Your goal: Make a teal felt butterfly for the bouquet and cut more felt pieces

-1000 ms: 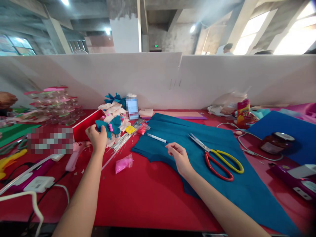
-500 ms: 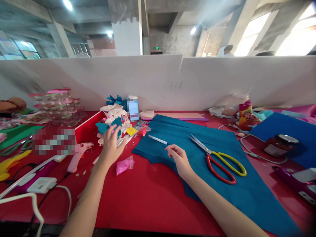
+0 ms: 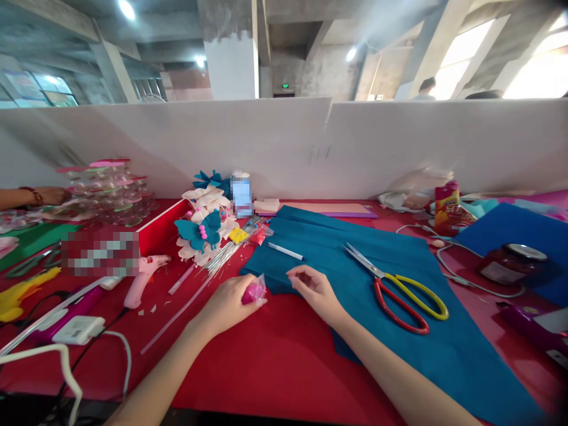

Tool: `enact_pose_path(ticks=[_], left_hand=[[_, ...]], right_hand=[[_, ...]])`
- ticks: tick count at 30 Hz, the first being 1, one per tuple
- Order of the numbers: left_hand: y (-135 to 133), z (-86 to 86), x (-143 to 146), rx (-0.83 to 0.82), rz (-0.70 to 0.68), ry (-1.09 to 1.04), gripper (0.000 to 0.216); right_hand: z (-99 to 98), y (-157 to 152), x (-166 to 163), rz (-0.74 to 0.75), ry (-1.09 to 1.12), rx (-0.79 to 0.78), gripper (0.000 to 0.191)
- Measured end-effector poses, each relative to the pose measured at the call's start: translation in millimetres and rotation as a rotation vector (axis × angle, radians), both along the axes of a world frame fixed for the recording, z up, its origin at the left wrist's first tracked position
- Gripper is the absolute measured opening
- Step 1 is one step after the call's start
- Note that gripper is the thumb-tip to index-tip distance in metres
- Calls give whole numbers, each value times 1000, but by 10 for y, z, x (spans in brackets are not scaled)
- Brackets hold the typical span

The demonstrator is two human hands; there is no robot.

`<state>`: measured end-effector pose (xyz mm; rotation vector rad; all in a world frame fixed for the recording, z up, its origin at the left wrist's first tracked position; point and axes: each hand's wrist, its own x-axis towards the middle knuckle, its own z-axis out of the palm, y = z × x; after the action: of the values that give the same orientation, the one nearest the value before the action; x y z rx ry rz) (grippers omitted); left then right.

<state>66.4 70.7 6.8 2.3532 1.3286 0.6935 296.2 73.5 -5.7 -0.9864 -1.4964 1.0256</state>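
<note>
My left hand (image 3: pixel 233 302) is closed on a small clear bag of pink beads (image 3: pixel 255 290), held over the red tabletop. Just right of it is my right hand (image 3: pixel 315 291), its fingers curled in above the edge of a teal felt sheet (image 3: pixel 444 355). Whatever those fingers hold, if anything, is hidden. A white marker (image 3: pixel 286 251) and large scissors (image 3: pixel 390 284) with one red and one yellow handle lie on the felt. Beyond my left hand, a teal butterfly (image 3: pixel 212 229) with pink beads rests on pale felt flowers (image 3: pixel 208 198).
A pink glue gun (image 3: pixel 142 281), thin metal wires (image 3: pixel 226 251) and a yellow packet (image 3: pixel 238 235) lie on the left. A phone (image 3: pixel 241 198) leans at the back. A jar (image 3: pixel 512 264) stands at right. Another person's hand (image 3: pixel 48 196) is near stacked clear cups (image 3: pixel 110 189).
My left hand has come from the butterfly down and right, and has picked up the bag of pink beads. My right hand has shifted slightly left. The other person's hand reached toward the cups.
</note>
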Motion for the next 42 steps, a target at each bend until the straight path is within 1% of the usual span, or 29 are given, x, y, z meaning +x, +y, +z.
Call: enact_pose_path(ticks=[2, 3, 5, 7, 9, 11, 13, 16, 20, 22, 24, 27, 29, 30, 32, 34, 36, 38, 40, 42], left_hand=[[44, -26, 215, 4, -36, -87, 17], [78, -59, 311, 10, -44, -111, 14], [160, -150, 462, 20, -44, -138, 11], [234, -246, 548, 28, -41, -147, 10], [276, -320, 574, 29, -44, -152, 12], [285, -359, 567, 28, -47, -154, 14], [273, -368, 554, 28, -43, -156, 14], [249, -356, 547, 30, -29, -158, 13], [231, -345, 547, 32, -10, -160, 13], [224, -348, 550, 42, -3, -152, 13], [212, -353, 560, 54, -16, -131, 14], [183, -360, 582, 65, -66, -87, 14], [165, -359, 594, 64, -83, -62, 14], [160, -357, 596, 61, -82, -54, 14], [161, -352, 592, 53, -62, -45, 13], [176, -348, 580, 41, -36, -40, 10], [198, -344, 568, 30, -19, -27, 7], [218, -337, 560, 23, -8, -8, 7], [232, -326, 559, 21, 18, 5, 10], [244, -313, 563, 21, 57, 11, 12]], right_hand=[[1, -33, -31, 80, -85, 75, 19], [-1, -42, -38, 97, -121, 100, 19], [-11, -41, -33, 66, -132, 117, 18], [-28, -24, -12, -5, -87, 105, 18], [-43, -7, 9, -48, -87, 105, 16], [-51, -2, 15, -46, -177, 140, 12], [-46, -15, 2, -50, -266, 188, 12], [-21, -60, -34, -68, -313, 235, 14], [2, -115, -69, 16, -359, 286, 22], [-16, -111, -73, 22, -372, 299, 22], [-51, -84, -71, -26, -363, 279, 19], [-101, -35, -74, -107, -340, 198, 16], [-109, -23, -92, -122, -328, 139, 16], [-103, -27, -105, -102, -322, 124, 17], [-73, -53, -130, 1, -330, 144, 19], [-33, -90, -142, 140, -401, 215, 23], [-1, -120, -134, 238, -491, 272, 23], [11, -131, -115, 292, -531, 274, 22], [4, -122, -101, 333, -512, 252, 20], [-10, -97, -103, 329, -479, 238, 17]])
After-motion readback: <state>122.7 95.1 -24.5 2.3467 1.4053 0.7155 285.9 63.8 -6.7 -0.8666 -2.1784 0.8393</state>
